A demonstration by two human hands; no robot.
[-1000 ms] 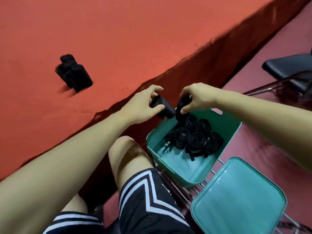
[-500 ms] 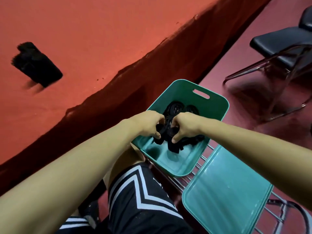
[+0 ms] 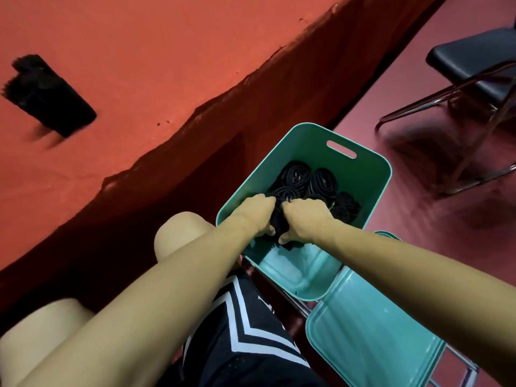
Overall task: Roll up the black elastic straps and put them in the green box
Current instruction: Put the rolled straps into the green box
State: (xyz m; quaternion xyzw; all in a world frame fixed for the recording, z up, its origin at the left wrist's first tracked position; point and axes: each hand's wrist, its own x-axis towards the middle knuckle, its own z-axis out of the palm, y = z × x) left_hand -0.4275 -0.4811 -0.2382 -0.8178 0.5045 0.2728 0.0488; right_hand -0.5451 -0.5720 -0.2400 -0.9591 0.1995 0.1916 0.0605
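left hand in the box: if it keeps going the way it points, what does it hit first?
Probably the rolled straps just beyond the left hand; after them, the green box far wall. Depth unclear.

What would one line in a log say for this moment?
both hands: left hand and right hand hold rolled strap | place: inside green box | lid: off

Both forearms are bare, with no sleeves, watch or rings showing on the left hand or right hand. The person wears black shorts marked with white chevron stripes. 2 bare knees show above the shorts' hem.
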